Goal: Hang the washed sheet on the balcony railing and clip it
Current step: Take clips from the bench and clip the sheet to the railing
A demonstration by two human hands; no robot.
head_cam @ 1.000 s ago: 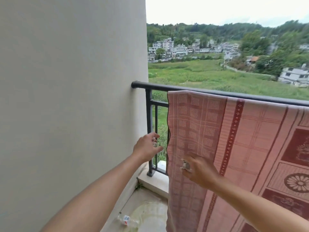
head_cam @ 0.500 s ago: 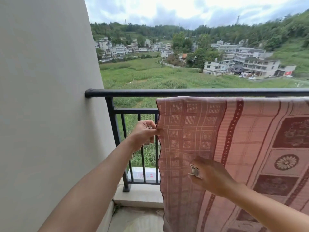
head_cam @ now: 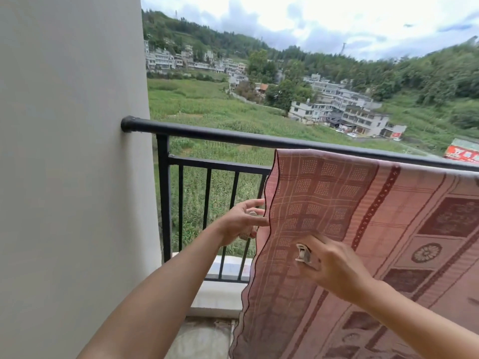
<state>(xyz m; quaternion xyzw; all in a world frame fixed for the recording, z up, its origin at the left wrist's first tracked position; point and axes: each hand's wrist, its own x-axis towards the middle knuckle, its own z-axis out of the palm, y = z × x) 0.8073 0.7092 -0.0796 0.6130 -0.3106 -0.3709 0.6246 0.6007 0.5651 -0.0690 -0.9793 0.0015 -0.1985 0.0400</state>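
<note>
The sheet (head_cam: 363, 229) hangs over the railing (head_cam: 220, 134), draped toward the near side. Since half a second ago its left edge has slid right along the rail, baring more bars. The left hand (head_cam: 239, 224) now touches that edge with fingers loosely spread, apparently palming a small pale clip, though that is unclear. The right hand (head_cam: 329, 265) pinches a clip (head_cam: 303, 253) against the cloth. Judgement: positioning continues; no clip is fastened yet.

Bare top rail (head_cam: 207, 133) left of the sheet (head_cam: 363, 229), open air above it, plenty of room. Wall (head_cam: 72, 151) hogging the whole left of frame. Bars (head_cam: 207, 200) below too close-set for a hand, by the look.
</note>
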